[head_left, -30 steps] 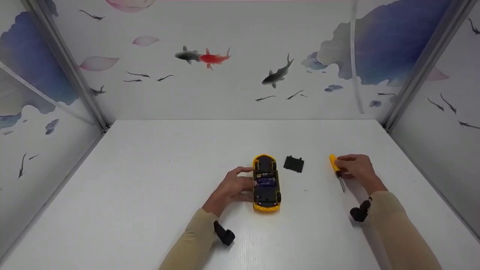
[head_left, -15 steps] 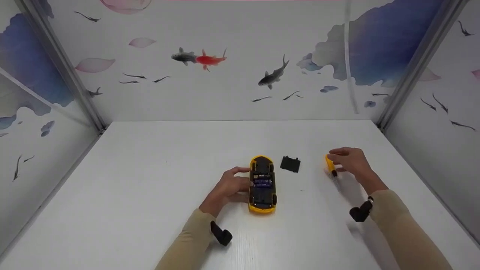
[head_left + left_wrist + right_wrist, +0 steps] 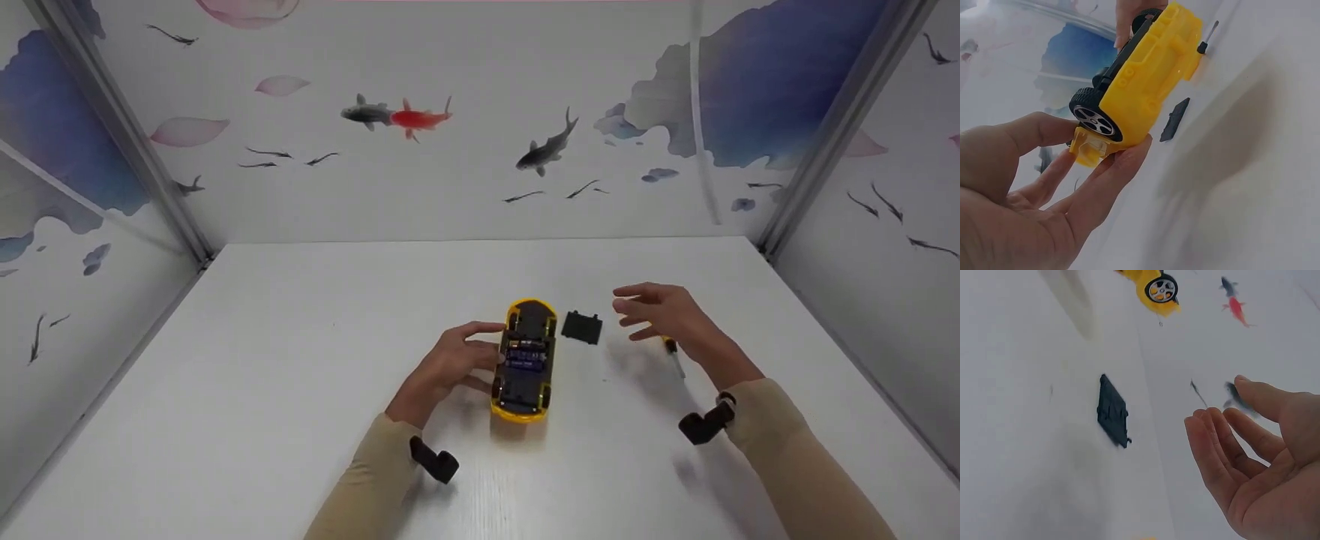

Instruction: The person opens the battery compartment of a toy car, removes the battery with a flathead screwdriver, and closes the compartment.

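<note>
A yellow toy car is upside down, its battery bay open with batteries showing. My left hand grips the car's side and lifts it off the white table; in the left wrist view the fingers pinch the yellow body near a wheel. A black battery cover lies flat just right of the car, also in the right wrist view. My right hand hovers open beside the cover, holding nothing. The yellow-handled screwdriver lies on the table, mostly hidden under that hand.
Walls painted with fish enclose the table at the back and on both sides. Metal posts stand in the back corners.
My right hand let go of the screwdriver and moved left toward the battery cover, fingers spread. My left hand tilted and lifted the car slightly.
</note>
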Demonstrator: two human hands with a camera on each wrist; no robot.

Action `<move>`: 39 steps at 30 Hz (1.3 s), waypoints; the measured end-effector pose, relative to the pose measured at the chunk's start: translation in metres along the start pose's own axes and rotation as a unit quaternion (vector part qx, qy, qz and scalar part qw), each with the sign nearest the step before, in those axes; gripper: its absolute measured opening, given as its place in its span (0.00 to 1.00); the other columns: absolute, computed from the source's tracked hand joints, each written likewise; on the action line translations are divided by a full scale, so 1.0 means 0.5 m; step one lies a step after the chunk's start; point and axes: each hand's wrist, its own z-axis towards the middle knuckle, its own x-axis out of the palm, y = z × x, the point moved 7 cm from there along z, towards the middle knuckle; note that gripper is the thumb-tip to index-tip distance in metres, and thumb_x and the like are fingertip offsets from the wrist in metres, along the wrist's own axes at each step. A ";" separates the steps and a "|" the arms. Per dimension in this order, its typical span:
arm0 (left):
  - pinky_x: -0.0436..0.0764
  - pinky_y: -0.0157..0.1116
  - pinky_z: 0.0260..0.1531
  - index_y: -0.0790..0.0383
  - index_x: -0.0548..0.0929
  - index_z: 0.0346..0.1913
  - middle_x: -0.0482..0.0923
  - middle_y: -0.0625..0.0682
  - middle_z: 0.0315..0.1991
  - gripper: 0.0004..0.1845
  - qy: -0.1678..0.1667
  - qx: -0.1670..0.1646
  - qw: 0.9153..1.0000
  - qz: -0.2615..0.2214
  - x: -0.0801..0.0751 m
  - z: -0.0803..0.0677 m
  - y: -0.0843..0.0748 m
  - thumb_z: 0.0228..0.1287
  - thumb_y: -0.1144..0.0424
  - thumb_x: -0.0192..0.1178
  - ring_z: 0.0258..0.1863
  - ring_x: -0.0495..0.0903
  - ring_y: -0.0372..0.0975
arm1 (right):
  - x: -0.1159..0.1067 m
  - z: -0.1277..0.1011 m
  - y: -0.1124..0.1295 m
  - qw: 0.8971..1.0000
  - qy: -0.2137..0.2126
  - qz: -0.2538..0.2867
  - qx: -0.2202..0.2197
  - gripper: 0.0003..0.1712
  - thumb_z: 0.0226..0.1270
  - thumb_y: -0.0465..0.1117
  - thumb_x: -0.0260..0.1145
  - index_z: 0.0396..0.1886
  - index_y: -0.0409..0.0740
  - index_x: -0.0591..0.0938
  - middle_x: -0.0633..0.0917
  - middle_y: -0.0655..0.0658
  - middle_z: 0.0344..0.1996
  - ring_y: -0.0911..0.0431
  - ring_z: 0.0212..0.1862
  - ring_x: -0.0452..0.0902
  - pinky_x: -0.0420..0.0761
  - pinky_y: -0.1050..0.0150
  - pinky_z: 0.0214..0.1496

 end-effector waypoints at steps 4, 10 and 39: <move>0.89 0.47 0.40 0.53 0.73 0.70 0.82 0.61 0.59 0.31 0.004 -0.003 1.000 0.002 -0.006 -0.003 -0.004 0.61 0.70 0.61 0.49 0.86 0.48 | 0.034 0.002 0.033 1.000 0.019 0.004 -0.003 0.36 0.71 0.58 0.63 0.71 0.44 0.72 0.76 0.34 0.67 0.42 0.61 0.81 0.86 0.58 0.54; 0.89 0.47 0.41 0.52 0.74 0.70 0.82 0.60 0.59 0.31 0.013 0.002 1.000 0.013 -0.005 -0.004 -0.009 0.62 0.68 0.62 0.49 0.86 0.47 | 0.084 0.002 0.061 0.999 0.046 0.027 -0.006 0.35 0.71 0.56 0.65 0.71 0.43 0.72 0.76 0.33 0.67 0.44 0.60 0.82 0.87 0.55 0.53; 0.86 0.49 0.50 0.50 0.77 0.67 0.78 0.57 0.65 0.28 0.066 0.018 0.996 0.059 -0.004 -0.004 -0.017 0.64 0.62 0.65 0.60 0.82 0.47 | 0.145 0.005 0.038 0.989 0.027 0.143 0.041 0.33 0.71 0.51 0.65 0.70 0.42 0.73 0.79 0.33 0.60 0.54 0.45 0.86 0.88 0.60 0.48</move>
